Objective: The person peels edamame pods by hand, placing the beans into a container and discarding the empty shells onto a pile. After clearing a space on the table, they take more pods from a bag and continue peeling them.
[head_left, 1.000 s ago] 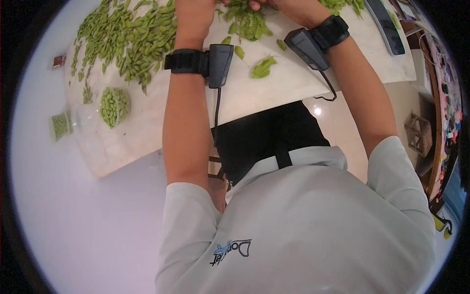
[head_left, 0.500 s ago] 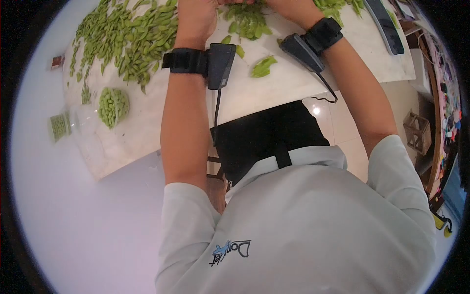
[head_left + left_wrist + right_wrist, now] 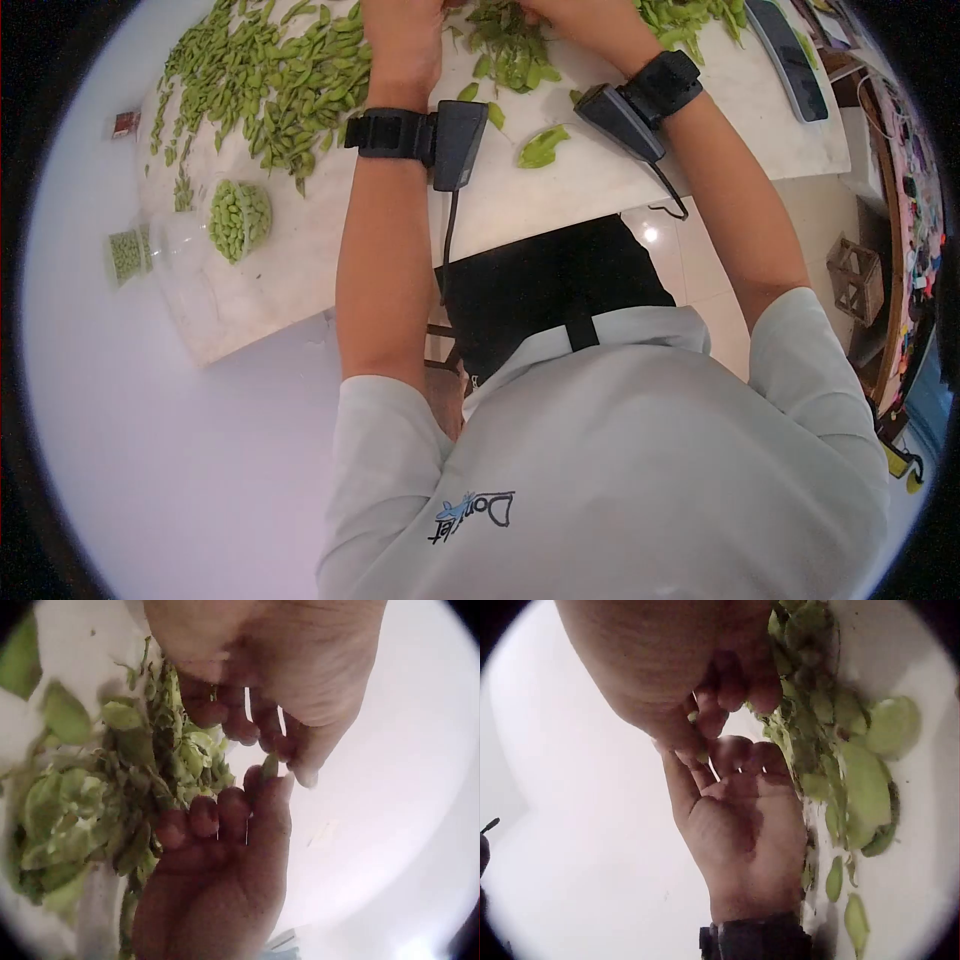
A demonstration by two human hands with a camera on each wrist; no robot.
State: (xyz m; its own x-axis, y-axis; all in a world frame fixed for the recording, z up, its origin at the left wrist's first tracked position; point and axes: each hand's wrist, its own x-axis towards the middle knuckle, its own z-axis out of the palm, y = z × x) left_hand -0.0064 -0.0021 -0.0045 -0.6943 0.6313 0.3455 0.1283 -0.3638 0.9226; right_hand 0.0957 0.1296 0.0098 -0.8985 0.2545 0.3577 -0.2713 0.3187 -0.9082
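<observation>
My left hand [image 3: 277, 652] and right hand [image 3: 225, 877] meet fingertip to fingertip over the table, both pinching a small green edamame pod [image 3: 269, 766] between thumb and finger. Seen from the right wrist, the pod [image 3: 703, 757] is mostly hidden by the fingers. A small pale green bit [image 3: 693, 717] shows by the right hand's fingers. Below the hands lies a heap of emptied pods [image 3: 67, 814]. In the head view the top edge cuts off the fingers of the left hand [image 3: 405, 45] and right hand [image 3: 595, 25].
Many whole pods [image 3: 300, 90] spread over the white table [image 3: 300, 230] on the left. A clear container of shelled beans [image 3: 238, 222] stands near the left corner, a bag of beans [image 3: 125, 255] beyond it. A phone [image 3: 788, 60] lies at right; a loose split pod [image 3: 541, 147] lies in front.
The right wrist has come slightly left, toward the left hand. The hands stay together above the heap. The head view has shifted a little, so the table sits slightly lower.
</observation>
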